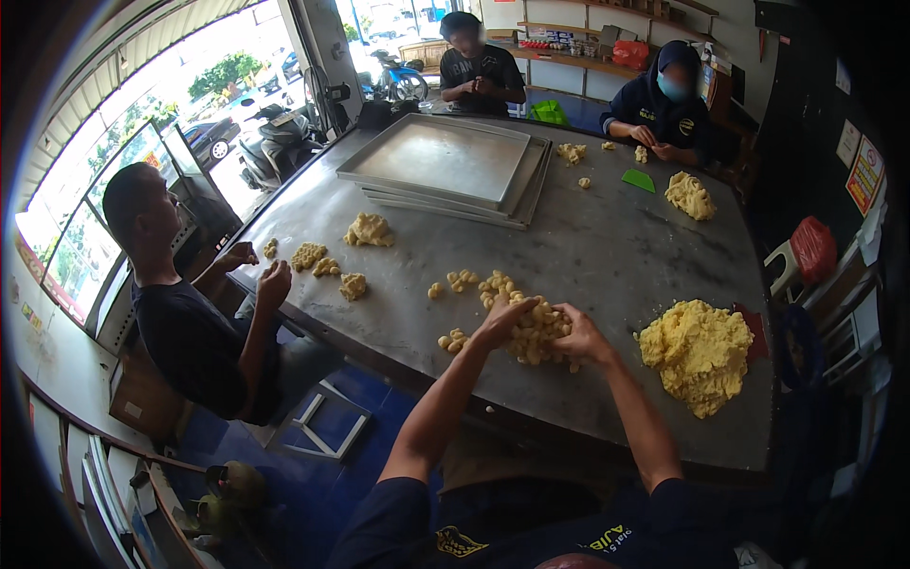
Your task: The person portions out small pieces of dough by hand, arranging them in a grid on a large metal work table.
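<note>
A heap of small pale-yellow dough balls (533, 343) lies on the metal table near its front edge. My left hand (505, 322) curls round the heap from the left, and my right hand (582, 336) cups it from the right, its fingertips partly hidden among the balls. Loose dough balls (462, 280) lie just beyond, and a few more (453, 340) sit left of my left wrist. To the right of my right hand rises a large crumbly mound of yellow dough (697, 353), with a dark red flat piece (752, 334) partly under it.
Stacked metal trays (436, 161) stand on the far side of the table (607, 247). A co-worker (180, 284) at the left handles dough beside several lumps (368, 230). Two people work across the table, near a green scraper (639, 180) and a dough lump (690, 196).
</note>
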The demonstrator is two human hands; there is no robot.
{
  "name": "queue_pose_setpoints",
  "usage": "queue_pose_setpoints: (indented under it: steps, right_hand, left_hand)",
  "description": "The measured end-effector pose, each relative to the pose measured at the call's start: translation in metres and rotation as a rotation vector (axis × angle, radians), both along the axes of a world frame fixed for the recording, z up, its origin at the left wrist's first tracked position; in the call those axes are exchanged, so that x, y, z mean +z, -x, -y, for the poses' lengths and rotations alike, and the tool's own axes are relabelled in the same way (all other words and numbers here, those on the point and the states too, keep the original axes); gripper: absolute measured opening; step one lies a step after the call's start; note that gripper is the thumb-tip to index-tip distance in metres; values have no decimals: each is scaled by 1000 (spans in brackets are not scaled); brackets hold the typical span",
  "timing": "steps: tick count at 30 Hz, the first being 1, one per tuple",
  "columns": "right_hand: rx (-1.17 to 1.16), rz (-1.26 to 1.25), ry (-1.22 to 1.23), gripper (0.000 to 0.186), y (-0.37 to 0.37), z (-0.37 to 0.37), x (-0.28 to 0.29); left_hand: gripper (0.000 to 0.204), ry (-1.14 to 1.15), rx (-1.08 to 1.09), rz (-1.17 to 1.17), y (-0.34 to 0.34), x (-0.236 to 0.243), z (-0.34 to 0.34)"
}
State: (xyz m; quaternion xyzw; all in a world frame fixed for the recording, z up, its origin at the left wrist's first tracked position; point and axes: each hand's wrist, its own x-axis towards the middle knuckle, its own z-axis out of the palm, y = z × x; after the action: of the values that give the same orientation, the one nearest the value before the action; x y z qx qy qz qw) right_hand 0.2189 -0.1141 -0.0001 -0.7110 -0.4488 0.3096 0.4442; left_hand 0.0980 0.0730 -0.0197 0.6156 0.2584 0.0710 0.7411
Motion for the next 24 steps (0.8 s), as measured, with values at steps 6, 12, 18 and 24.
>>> queue_pose_setpoints:
  steps: [6,12,18,24]
  right_hand:
    - [-310,-235,-105,60,-16,62,18]
    - [-312,-85,-10,73,-33,105,-24]
    - [-306,61,-10,71,-26,125,-21]
    - [-312,342,82,64,-18,105,-13]
  left_hand:
    - [56,37,-161,109,-70,7,52]
    - [82,-891,-180,-96,-104,10,53]
    - [80,-1213,44,-450,-73,52,5]
    - [66,-1210,323,-673,-10,6,-45]
